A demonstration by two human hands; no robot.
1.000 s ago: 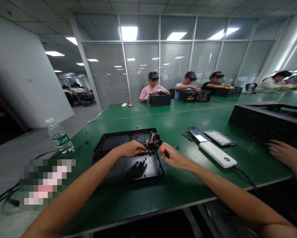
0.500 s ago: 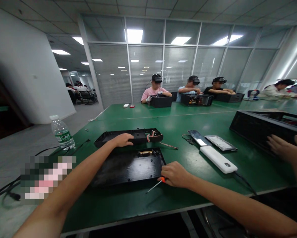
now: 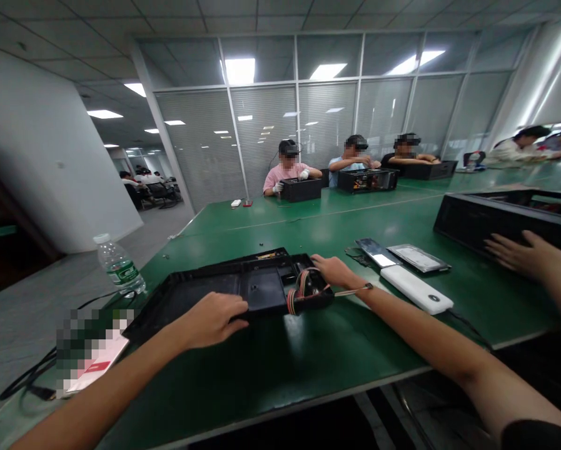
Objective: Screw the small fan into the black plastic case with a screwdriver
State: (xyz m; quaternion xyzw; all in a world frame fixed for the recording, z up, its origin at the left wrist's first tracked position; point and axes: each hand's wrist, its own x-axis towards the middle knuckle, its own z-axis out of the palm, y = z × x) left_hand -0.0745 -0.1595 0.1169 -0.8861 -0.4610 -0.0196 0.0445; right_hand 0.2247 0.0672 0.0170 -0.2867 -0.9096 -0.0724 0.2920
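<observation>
Black plastic cover lies tilted on the green table. Left hand fingers clamp its near edge; right hand fingers curl on its far corner. The coloured wires may snag or tear if the cover slips.

Both my forearms are bare from wrist to elbow, with no watch, band or glove on either. My left hand and my right hand carry no rings that I can make out. Behind the right hand, up past the elbow, the edge of a dark, short sleeve shows at the bottom corner.
</observation>
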